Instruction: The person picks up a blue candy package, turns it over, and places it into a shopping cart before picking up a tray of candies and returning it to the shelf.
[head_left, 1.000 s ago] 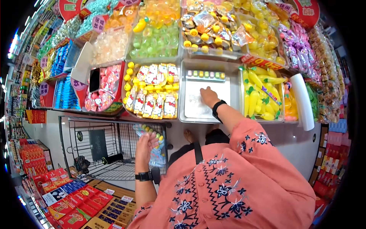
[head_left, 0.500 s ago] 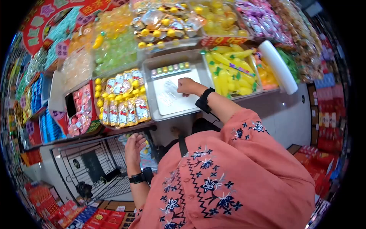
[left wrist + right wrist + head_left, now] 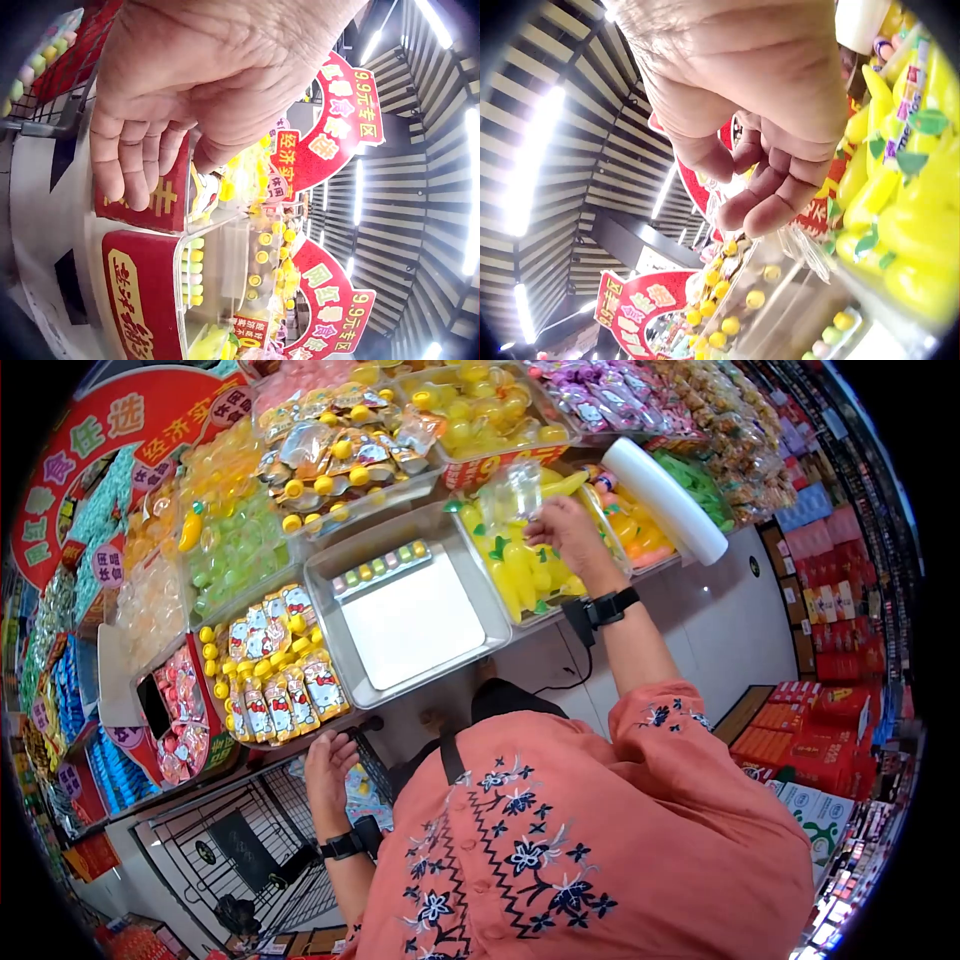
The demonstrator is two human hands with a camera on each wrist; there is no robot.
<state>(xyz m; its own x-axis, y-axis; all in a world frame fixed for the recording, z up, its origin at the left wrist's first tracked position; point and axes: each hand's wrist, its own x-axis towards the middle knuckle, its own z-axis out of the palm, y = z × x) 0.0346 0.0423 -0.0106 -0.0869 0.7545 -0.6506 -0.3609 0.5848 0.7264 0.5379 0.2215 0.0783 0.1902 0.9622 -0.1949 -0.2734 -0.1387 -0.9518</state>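
My right hand [image 3: 572,535] is raised over the box of yellow banana-shaped packs [image 3: 515,585], pinching crumpled clear plastic [image 3: 518,488]. In the right wrist view, its curled fingers [image 3: 761,214] have the clear plastic [image 3: 806,253] trailing below them. To the left is a clear bin [image 3: 330,610] with a white base [image 3: 415,622] and one strip of small pastel bottles with coloured caps [image 3: 382,570]. My left hand [image 3: 330,762] hangs in front of the Hello Kitty pouches [image 3: 290,700], its fingers loosely bent and holding nothing.
A wire shopping cart [image 3: 240,850] stands at lower left, with a blue bag [image 3: 368,800] in it. A white plastic roll [image 3: 665,500] lies along the display's right part. A phone [image 3: 153,707] rests on pink packs. More candy bins rise behind.
My right hand has lifted the clear plastic from the white-based bin and moved right, over the yellow packs. The head view has turned; my left hand stays low by the cart.
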